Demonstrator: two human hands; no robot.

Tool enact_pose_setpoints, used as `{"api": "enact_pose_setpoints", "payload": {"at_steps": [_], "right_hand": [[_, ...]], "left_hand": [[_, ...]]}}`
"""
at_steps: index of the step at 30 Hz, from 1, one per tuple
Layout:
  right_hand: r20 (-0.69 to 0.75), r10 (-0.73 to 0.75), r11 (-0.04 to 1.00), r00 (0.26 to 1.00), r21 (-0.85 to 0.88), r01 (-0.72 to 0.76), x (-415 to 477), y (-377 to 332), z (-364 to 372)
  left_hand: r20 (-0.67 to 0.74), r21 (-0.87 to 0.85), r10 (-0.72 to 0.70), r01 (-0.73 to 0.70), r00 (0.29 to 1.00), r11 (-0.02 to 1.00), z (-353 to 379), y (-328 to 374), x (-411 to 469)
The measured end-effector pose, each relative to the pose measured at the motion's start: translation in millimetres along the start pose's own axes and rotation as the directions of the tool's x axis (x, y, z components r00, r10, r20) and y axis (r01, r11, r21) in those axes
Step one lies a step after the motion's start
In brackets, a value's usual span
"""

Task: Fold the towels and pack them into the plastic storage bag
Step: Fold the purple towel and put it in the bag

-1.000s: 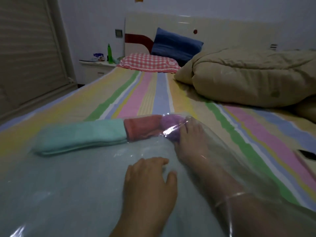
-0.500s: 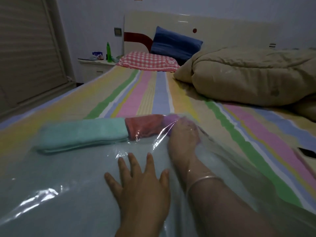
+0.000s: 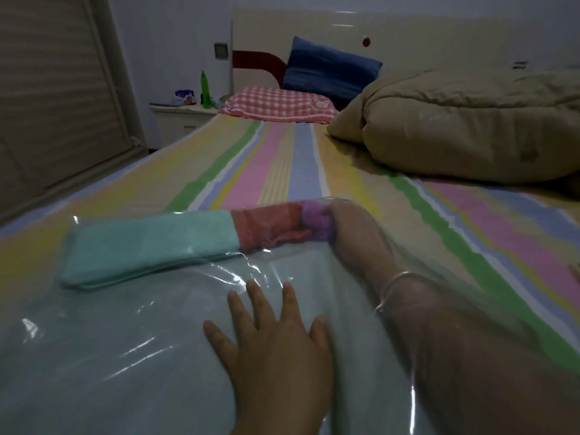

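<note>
A clear plastic storage bag point(image 3: 103, 350) lies flat on the striped bed. Inside, at its far end, three folded towels sit in a row: a teal towel point(image 3: 147, 249), a red towel point(image 3: 266, 224) and a purple towel point(image 3: 317, 219). My right hand point(image 3: 354, 233) is inside the bag, arm in up past the wrist, fingers curled against the purple towel. My left hand point(image 3: 276, 346) lies flat on top of the bag with its fingers spread, pressing the plastic down.
A bulky beige duvet point(image 3: 470, 127) fills the right rear of the bed. A checked pillow point(image 3: 279, 105) and a blue pillow point(image 3: 329, 70) lie at the headboard. A nightstand point(image 3: 182, 114) with a green bottle stands at the back left, beside a wardrobe point(image 3: 53, 95).
My left hand has spread its fingers flat and slid nearer to me on the bag. My right hand has stayed at the purple towel, pushing it close against the red one.
</note>
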State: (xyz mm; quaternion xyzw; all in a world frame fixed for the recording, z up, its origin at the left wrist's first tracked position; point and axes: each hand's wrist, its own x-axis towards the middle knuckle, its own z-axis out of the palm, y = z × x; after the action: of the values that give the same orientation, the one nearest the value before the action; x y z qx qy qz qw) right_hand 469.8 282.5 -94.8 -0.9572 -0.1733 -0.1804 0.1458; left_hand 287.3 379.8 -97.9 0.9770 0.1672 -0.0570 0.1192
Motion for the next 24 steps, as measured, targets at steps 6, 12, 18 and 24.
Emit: {"api": "enact_pose_setpoints", "payload": {"at_steps": [6,12,18,24], "right_hand": [[-0.172,0.193,0.956,0.966,-0.19,-0.225,-32.9,-10.3,20.2],[-0.016,0.162,0.978,0.987,-0.132,-0.163,-39.3,-14.8,12.8],[0.105,0.115,0.99,0.988,0.065,-0.123,1.6,11.2,16.9],[0.068,0.118,0.992,0.991,0.033,-0.12,-37.3,19.0,13.8]], "left_hand": [[-0.002,0.02,0.004,-0.004,1.0,1.0,2.9,-0.3,1.0],[-0.011,0.015,-0.004,0.005,1.0,1.0,6.2,0.1,1.4],[0.009,0.04,-0.017,0.017,1.0,0.999,7.1,-1.0,3.6],[-0.023,0.066,0.1,-0.099,0.995,0.993,8.3,3.4,69.4]]}}
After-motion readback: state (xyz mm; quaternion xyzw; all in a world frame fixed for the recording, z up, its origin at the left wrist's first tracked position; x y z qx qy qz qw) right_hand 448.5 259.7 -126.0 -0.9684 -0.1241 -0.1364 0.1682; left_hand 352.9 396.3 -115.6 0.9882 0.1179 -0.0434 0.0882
